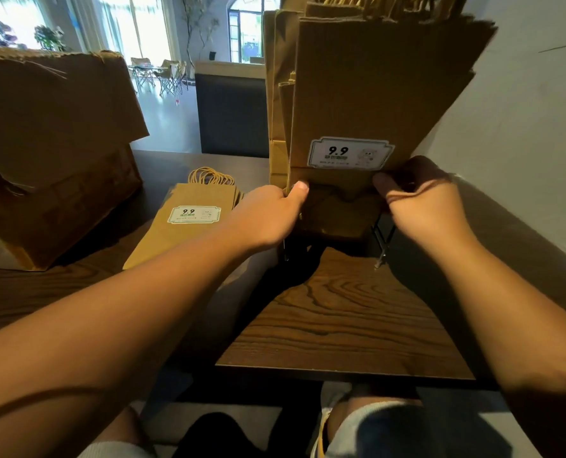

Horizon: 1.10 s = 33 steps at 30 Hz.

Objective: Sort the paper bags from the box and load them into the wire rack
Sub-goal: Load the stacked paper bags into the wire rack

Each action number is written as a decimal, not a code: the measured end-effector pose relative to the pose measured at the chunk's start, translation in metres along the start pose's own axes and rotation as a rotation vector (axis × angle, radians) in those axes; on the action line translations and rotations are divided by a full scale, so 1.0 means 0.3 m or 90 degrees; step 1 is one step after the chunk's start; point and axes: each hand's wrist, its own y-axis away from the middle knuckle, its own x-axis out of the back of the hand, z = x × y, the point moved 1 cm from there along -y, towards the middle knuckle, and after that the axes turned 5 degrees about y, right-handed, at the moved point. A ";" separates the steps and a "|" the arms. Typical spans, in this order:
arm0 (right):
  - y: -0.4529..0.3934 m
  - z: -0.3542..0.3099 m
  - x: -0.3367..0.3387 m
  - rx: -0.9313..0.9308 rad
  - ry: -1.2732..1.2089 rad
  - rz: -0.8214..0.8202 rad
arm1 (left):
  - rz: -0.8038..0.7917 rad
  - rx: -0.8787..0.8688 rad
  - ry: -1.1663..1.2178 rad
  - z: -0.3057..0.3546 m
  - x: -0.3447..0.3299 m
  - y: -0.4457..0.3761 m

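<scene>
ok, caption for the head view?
Both hands hold upright bags in the rack; more bags lie flat.

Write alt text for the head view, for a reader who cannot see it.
Both hands, left hand and right hand, grip the bottom of an upright stack of bags standing in a wire rack on a wooden table. More bags lie flat to the left, beside an open box.

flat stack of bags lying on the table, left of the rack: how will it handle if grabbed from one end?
The flat stack of bags is thin kraft paper, so it would probably sag or fan apart if lifted by one end. Likely light for its size. Its loose twisted handles may snag. Pushed, it would likely slide on the smooth wooden table, upper bags possibly shifting.
</scene>
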 end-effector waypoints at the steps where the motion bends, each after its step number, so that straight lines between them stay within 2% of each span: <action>1: -0.002 -0.002 0.004 -0.005 0.017 -0.011 | -0.003 0.002 -0.001 -0.003 -0.003 -0.001; 5: -0.003 0.004 0.017 -0.038 0.016 -0.036 | 0.038 -0.054 -0.002 -0.018 -0.014 0.006; 9: -0.003 -0.002 0.001 -0.044 -0.002 0.001 | 0.042 -0.091 -0.059 -0.015 -0.032 0.023; 11: -0.004 -0.002 -0.006 -0.029 0.029 0.032 | 0.020 -0.080 -0.095 -0.011 -0.035 0.019; 13: -0.004 0.003 -0.009 -0.032 0.052 0.045 | 0.011 -0.049 -0.067 -0.008 -0.028 0.016; 16: -0.005 0.011 -0.010 -0.029 0.072 0.057 | 0.080 -0.064 -0.022 -0.021 -0.034 0.026; 18: -0.008 0.006 -0.005 -0.029 0.105 0.058 | 0.129 -0.088 -0.047 -0.019 -0.050 0.039; 20: -0.008 -0.005 0.002 -0.014 0.132 0.056 | 0.129 -0.089 -0.055 -0.007 -0.068 0.052; 23: -0.004 -0.033 0.017 0.011 0.158 0.031 | 0.115 -0.086 -0.019 -0.010 -0.078 0.052; 29: 0.007 0.009 0.001 -0.053 0.243 -0.079 | 0.169 -0.117 0.007 -0.037 -0.078 0.051; 33: 0.045 -0.001 -0.003 -0.023 0.208 -0.087 | 0.128 -0.116 0.038 -0.072 -0.095 0.052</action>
